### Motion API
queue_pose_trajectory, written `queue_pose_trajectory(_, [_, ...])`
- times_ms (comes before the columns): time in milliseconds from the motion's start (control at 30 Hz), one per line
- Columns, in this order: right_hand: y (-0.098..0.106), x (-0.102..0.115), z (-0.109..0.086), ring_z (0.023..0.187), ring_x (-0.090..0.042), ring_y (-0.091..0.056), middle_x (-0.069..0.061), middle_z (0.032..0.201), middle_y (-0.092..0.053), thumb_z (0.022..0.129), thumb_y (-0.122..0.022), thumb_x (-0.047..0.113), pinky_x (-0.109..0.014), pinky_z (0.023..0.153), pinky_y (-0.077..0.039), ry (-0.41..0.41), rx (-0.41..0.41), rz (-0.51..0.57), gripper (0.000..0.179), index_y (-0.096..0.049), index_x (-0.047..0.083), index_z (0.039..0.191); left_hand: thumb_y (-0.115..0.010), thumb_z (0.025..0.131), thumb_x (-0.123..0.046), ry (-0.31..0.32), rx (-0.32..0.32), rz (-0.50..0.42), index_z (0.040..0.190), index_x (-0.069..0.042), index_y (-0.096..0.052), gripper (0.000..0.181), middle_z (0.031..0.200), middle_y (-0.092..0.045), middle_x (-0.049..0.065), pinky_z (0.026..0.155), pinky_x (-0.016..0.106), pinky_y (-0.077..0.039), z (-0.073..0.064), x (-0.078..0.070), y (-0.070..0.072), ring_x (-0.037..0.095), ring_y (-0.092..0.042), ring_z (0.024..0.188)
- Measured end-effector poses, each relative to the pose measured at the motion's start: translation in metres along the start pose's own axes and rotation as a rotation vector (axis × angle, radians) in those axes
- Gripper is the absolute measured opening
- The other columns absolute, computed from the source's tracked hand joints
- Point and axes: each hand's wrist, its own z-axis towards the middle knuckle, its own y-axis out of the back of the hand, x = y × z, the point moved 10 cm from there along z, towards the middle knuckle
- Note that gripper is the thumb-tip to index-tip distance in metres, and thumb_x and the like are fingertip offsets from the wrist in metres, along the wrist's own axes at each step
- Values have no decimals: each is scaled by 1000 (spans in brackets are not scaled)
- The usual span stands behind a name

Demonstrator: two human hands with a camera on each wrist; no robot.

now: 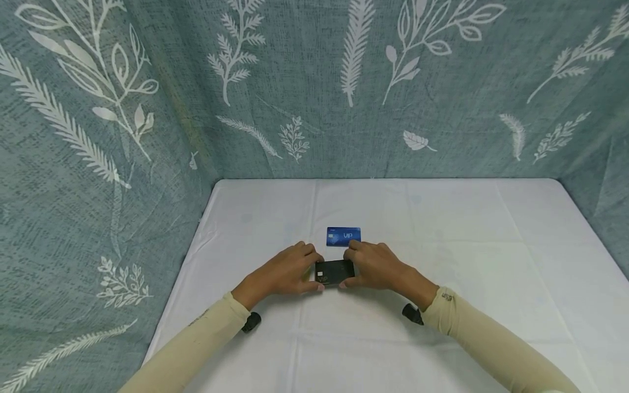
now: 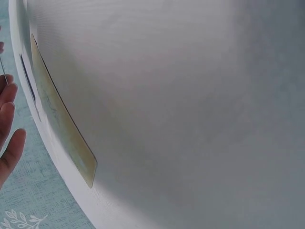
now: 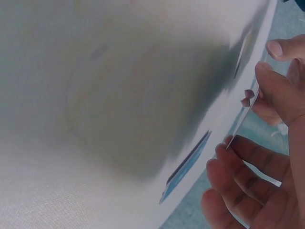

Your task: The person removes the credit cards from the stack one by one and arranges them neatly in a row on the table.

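The left hand pinches the left end of a black VIP card, and the right hand pinches its right end, so each grip is closed on it. The card is held raised above the white-covered surface. Just to its far side, a blue VIP card lies flat. The left wrist view shows a yellow-green card also lying on the surface.

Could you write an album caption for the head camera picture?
Left hand and right hand hold a black VIP card above a white cloth, a blue VIP card lying beyond.
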Motion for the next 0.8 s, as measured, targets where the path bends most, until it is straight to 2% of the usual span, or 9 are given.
queue_pose_trajectory(500, [-1, 5, 0, 73, -9, -53, 0, 93, -62, 75, -82, 59, -25, 56, -46, 15, -11, -9, 62, -73, 8, 109, -76, 85, -53, -18, 6, 13, 122, -11, -67, 57, 107, -62, 2, 75, 29, -44, -1, -1, 0, 14, -50, 87])
queue_pose_trajectory(800, [-4, 7, 2, 75, -9, -53, -1, 95, -63, 75, -81, 60, -24, 57, -45, 2, -4, -18, 63, -72, 9, 110, -74, 86, -55, -6, 19, 23, 123, -11, -66, 58, 108, -62, 1, 77, 29, -44, -4, 1, -1, 13, -50, 90])
